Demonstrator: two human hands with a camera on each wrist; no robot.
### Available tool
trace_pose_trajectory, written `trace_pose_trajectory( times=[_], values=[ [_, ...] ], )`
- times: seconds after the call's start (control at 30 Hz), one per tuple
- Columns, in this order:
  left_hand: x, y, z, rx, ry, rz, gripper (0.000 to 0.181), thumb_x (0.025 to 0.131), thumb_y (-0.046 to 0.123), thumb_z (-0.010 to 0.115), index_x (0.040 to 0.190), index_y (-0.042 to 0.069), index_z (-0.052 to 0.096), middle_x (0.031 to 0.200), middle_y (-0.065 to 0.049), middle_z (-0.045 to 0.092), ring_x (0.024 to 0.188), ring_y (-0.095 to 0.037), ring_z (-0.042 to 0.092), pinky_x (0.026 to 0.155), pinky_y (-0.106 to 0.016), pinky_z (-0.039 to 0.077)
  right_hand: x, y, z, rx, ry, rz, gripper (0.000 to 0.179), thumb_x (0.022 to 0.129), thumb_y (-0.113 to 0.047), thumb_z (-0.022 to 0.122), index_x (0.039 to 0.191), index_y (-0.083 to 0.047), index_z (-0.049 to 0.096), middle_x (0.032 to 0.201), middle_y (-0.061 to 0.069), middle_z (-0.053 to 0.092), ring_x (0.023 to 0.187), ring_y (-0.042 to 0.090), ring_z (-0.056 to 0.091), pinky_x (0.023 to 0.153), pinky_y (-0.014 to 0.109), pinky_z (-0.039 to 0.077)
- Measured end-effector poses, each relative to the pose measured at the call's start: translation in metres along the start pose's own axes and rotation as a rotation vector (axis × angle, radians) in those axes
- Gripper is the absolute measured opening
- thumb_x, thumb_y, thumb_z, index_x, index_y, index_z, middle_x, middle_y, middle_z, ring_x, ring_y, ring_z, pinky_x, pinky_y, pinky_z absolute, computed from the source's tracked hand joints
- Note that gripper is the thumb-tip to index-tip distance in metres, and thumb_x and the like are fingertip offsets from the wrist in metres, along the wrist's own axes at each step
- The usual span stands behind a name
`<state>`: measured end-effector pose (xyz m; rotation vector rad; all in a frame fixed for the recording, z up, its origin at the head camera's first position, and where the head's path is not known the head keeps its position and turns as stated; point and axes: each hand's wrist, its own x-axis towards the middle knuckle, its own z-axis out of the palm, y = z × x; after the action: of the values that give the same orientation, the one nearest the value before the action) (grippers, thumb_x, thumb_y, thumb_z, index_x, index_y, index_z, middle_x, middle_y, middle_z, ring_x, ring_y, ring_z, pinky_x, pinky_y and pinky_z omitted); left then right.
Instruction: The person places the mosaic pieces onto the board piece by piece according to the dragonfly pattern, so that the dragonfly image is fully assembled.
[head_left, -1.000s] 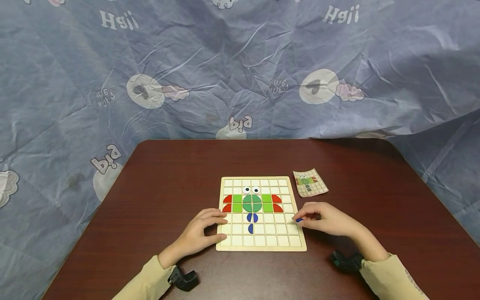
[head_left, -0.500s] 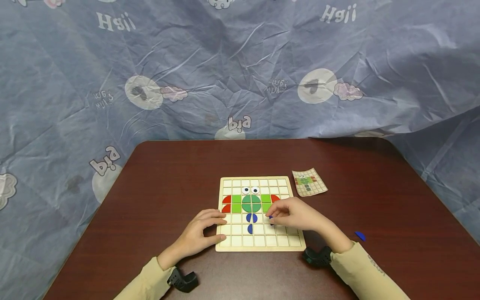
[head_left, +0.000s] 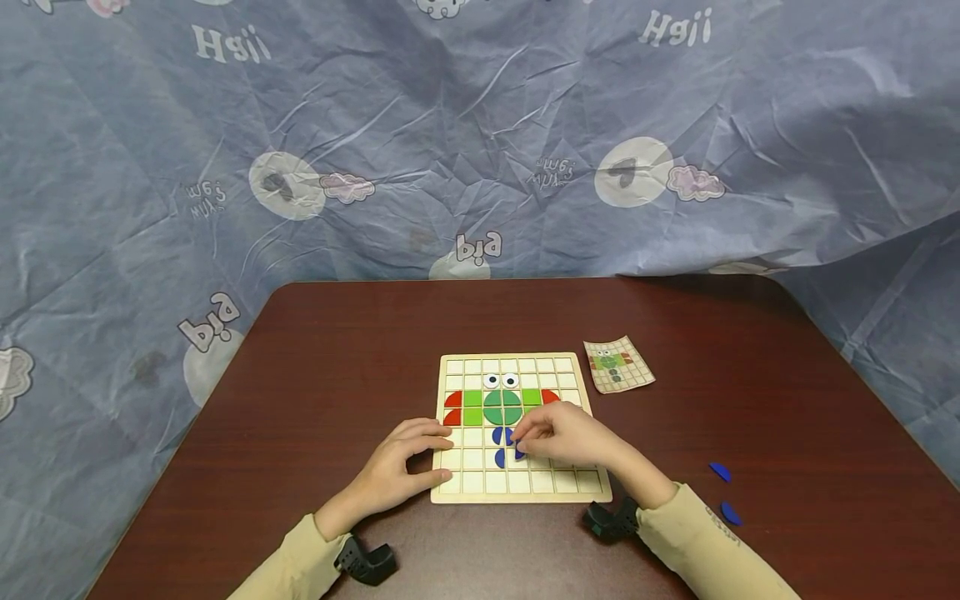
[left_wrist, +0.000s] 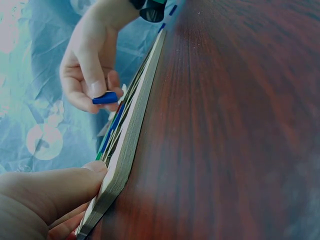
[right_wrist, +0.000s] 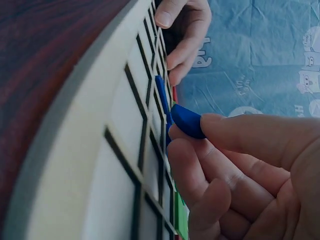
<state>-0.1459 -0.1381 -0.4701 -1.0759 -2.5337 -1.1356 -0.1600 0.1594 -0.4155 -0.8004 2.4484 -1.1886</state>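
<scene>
A wooden grid board (head_left: 532,482) lies on the table with red, light green and dark green pieces and two eye pieces set in its cells. Below the dark green circle (head_left: 503,407) sit several blue half-circles (head_left: 500,458). My right hand (head_left: 566,437) pinches another blue half-circle (right_wrist: 186,121) between thumb and fingers, tilted close over the board, just right of the lowest blue piece. At the board's left edge rests my left hand (head_left: 408,462), thumb (left_wrist: 75,187) and fingers spread along the rim. Part of the board's right side is hidden under the right hand.
Behind the board's right corner lies a small pattern card (head_left: 618,367) with a similar picture. Two loose blue half-circles, one farther back (head_left: 720,472) and one nearer (head_left: 731,513), lie on the table (head_left: 360,350) beside the right sleeve. A patterned cloth (head_left: 420,133) hangs behind.
My right hand has moved left from the board's right edge to its middle, carrying the blue half-circle. Two loose blue half-circles have come into view beside the right sleeve. The left hand stays put.
</scene>
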Motion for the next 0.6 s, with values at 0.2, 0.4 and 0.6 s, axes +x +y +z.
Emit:
trace_pose_trajectory(
  times=[0.2,0.4,0.6],
  values=[
    [-0.001,0.0,0.0,-0.007,0.001,0.009,0.034,0.078,0.028,0.077,0.107,0.012,0.07,0.12,0.001,0.061,0.119,-0.022,0.047,0.1,-0.037,0.038,0.001,0.0,0.005,-0.03,-0.002,-0.005,0.005,0.084,-0.012,0.07,0.088,-0.01,0.072,0.082,-0.008,0.068,0.075,0.004,0.062,0.068,0.023,0.051],
    [0.0,0.001,-0.001,-0.007,-0.001,0.003,0.034,0.078,0.028,0.077,0.107,0.012,0.07,0.12,0.001,0.061,0.119,-0.022,0.047,0.099,-0.039,0.038,0.002,0.0,0.009,-0.056,-0.001,-0.033,0.006,0.084,-0.011,0.069,0.089,-0.01,0.072,0.084,-0.007,0.067,0.075,0.003,0.062,0.069,0.022,0.052],
    [0.0,0.002,-0.002,-0.01,-0.018,-0.019,0.035,0.078,0.028,0.077,0.108,0.013,0.07,0.121,0.001,0.06,0.12,-0.021,0.046,0.1,-0.038,0.038,0.002,0.0,0.012,-0.135,0.028,-0.046,0.006,0.083,-0.014,0.07,0.088,-0.014,0.074,0.084,-0.011,0.067,0.073,0.001,0.058,0.067,0.021,0.05]
  ],
)
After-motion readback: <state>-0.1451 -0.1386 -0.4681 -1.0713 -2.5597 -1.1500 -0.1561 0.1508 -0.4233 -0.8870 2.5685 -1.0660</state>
